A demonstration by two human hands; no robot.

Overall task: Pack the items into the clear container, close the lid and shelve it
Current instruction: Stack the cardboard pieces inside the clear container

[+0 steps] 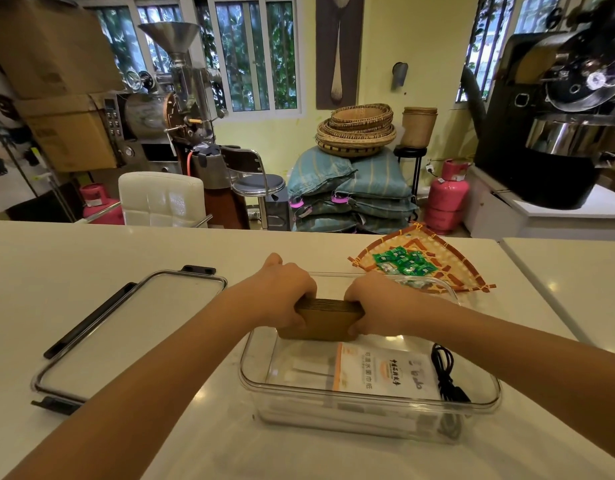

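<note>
A clear plastic container (pixel 368 408) stands open on the white counter. Inside lie a white tissue packet (pixel 382 372) and a coiled black cable (pixel 446 375). My left hand (pixel 285 292) and my right hand (pixel 378 303) both grip a stack of brown cardboard pieces (pixel 325 322), held on edge over the container's far half. The container's lid (pixel 126 327), clear with black clips, lies flat on the counter to the left. Several green candy wrappers (pixel 404 263) sit on a woven bamboo tray (pixel 448 268) behind the container.
The white counter (pixel 91 251) spans the foreground, with a seam to a second surface at the right. Beyond it stand a white chair (pixel 162 199), a stool, coffee roasters, stacked sacks, baskets and pink gas cylinders (pixel 446 199).
</note>
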